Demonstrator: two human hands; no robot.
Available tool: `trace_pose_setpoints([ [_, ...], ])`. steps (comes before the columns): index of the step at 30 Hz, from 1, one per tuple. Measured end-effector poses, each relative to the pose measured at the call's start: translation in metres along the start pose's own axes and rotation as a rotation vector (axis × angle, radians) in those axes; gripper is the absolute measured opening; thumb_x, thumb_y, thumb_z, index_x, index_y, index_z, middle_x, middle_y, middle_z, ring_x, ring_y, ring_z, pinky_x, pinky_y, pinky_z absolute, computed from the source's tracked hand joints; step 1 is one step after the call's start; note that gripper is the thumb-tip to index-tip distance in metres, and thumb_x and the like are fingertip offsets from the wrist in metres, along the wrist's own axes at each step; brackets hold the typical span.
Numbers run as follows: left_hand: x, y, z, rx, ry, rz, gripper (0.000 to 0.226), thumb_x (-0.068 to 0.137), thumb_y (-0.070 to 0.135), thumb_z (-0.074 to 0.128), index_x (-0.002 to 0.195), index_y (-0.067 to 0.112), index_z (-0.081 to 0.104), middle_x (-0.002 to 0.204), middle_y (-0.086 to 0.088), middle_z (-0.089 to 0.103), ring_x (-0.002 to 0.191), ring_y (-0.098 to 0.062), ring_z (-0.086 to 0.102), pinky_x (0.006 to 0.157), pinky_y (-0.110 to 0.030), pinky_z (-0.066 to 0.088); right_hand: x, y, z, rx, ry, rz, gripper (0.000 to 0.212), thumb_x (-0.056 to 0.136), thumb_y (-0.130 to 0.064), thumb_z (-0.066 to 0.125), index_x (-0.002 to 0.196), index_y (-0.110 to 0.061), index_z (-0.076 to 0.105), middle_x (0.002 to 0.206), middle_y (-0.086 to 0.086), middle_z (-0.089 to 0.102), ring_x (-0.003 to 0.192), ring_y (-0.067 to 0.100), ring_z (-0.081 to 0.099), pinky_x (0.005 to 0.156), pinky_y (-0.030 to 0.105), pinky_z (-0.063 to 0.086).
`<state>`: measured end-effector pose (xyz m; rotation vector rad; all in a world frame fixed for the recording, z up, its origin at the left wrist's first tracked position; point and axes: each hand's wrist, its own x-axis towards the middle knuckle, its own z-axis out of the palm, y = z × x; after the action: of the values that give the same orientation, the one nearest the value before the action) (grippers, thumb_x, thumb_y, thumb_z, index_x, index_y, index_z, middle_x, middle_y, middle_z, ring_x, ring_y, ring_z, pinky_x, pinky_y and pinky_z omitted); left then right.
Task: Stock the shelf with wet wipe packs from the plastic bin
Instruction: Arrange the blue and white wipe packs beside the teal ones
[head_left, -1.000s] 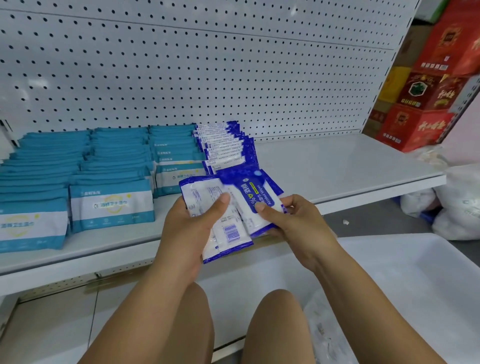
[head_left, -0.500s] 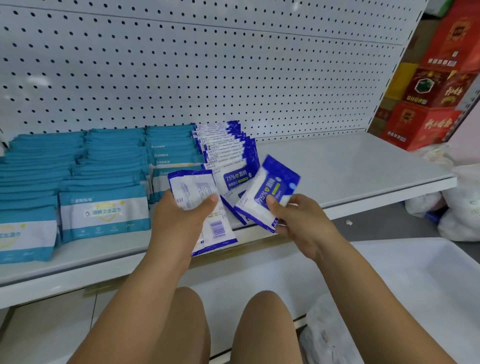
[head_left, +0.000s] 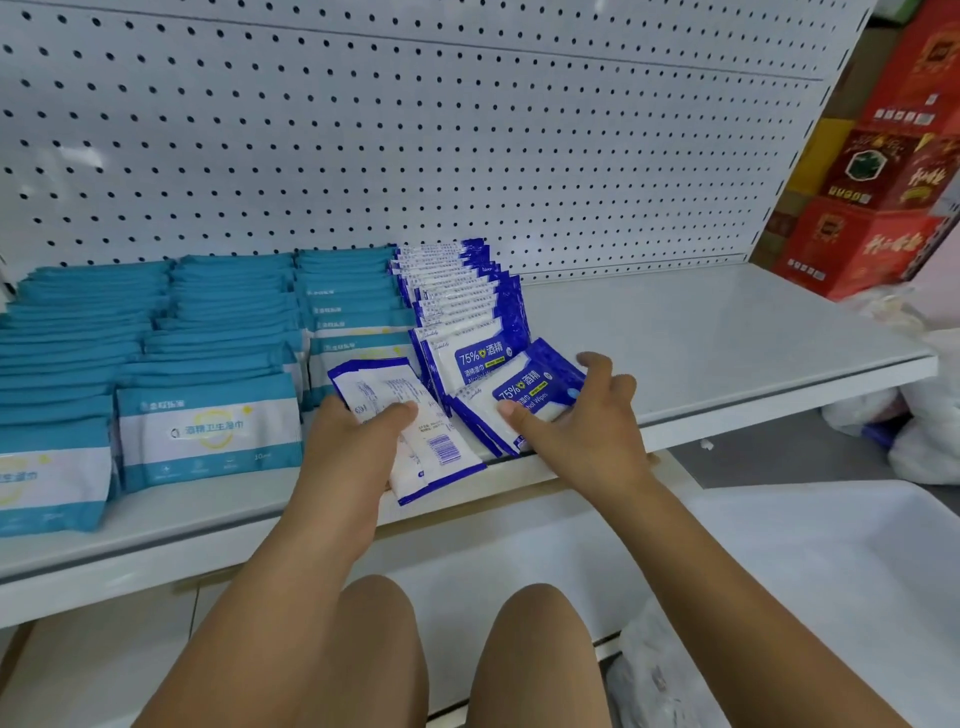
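Head view looks down on a white metal shelf (head_left: 727, 353) backed by a white pegboard (head_left: 467, 130) dotted with holes. On the far left of the shelf stand three rows of teal packs (head_left: 208, 431), each row leaning back toward the pegboard, with the front packs showing a white band and yellow print.

Just right of them, the left hand (head_left: 353, 441) grips a small stack of packs (head_left: 431, 436). The thumb lies across the top and the fingers are curled underneath. The stack is turned back side up, so a barcode shows, and it hangs over the shelf's front edge.

Behind it, a row of blue-and-white packs (head_left: 457, 291) runs from the pegboard toward the front, touching the teal rows on its left side. The right hand (head_left: 582, 426) pinches a single pack (head_left: 535, 387). The thumb presses on its printed face and the fingers are curled behind it. This pack is tilted and leans against the front of the blue-and-white row, with its lower edge at the shelf's lip.

Right of that hand the shelf surface is bare, glossy white. Below and in front of it lies the white plastic bin (head_left: 779, 545). Crumpled clear plastic (head_left: 660, 675) sits in it beside the person's bare knees (head_left: 363, 649).

Red cartons (head_left: 883, 182) are stacked past the shelf's right end, with white bags (head_left: 924, 415) on the grey floor below them.
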<state>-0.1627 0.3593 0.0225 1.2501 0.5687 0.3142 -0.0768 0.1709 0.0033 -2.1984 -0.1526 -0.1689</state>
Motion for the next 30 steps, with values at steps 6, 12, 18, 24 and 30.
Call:
trace_pose_setpoints([
  [6,-0.008,0.003,0.000,-0.137,-0.105,-0.033,0.025,0.101,0.010,0.060,0.123,0.022,0.063,0.112,-0.001,0.077,0.099,-0.023,0.075,0.085,-0.050,0.061,-0.004,0.002,0.003,0.141,-0.036,-0.077,0.039,0.085,-0.048,0.073,0.099,-0.018,0.053,0.091,-0.016,0.061,0.082,-0.005,0.064,0.053,0.004,0.045],
  [12,-0.014,0.004,0.005,-0.218,-0.160,-0.037,0.024,0.102,0.010,0.059,0.123,0.021,0.064,0.112,-0.001,0.078,0.097,-0.020,0.077,0.081,-0.044,0.062,-0.008,0.007,-0.004,0.251,-0.024,-0.149,0.024,0.096,-0.044,0.062,0.091,-0.020,0.062,0.093,-0.010,0.072,0.089,0.003,0.068,0.073,0.022,0.055],
  [18,-0.021,0.006,0.014,-0.365,-0.218,-0.087,0.027,0.104,0.007,0.052,0.128,0.015,0.062,0.117,-0.007,0.076,0.103,-0.024,0.075,0.076,-0.042,0.065,-0.030,-0.001,-0.019,0.411,-0.172,-0.162,0.037,0.083,-0.054,0.065,0.104,-0.023,0.063,0.101,-0.016,0.071,0.099,0.009,0.068,0.079,0.031,0.059],
  [24,-0.031,0.003,0.022,-0.407,-0.332,-0.099,0.032,0.108,0.012,0.044,0.137,0.010,0.057,0.126,-0.013,0.072,0.114,-0.030,0.071,0.095,-0.048,0.059,-0.044,0.001,-0.014,0.201,-0.222,-0.637,0.062,0.073,-0.036,0.087,0.130,-0.024,0.066,0.144,-0.004,0.050,0.128,0.015,0.053,0.100,0.024,0.050],
  [30,-0.038,0.005,0.022,-0.299,-0.345,0.004,0.054,0.097,0.036,0.060,0.143,0.013,0.046,0.124,-0.016,0.072,0.116,-0.026,0.070,0.107,-0.043,0.050,-0.046,-0.019,-0.030,0.600,-0.061,-0.383,0.019,0.093,-0.022,0.067,0.107,-0.014,0.077,0.102,-0.004,0.078,0.101,0.013,0.072,0.087,0.025,0.056],
])
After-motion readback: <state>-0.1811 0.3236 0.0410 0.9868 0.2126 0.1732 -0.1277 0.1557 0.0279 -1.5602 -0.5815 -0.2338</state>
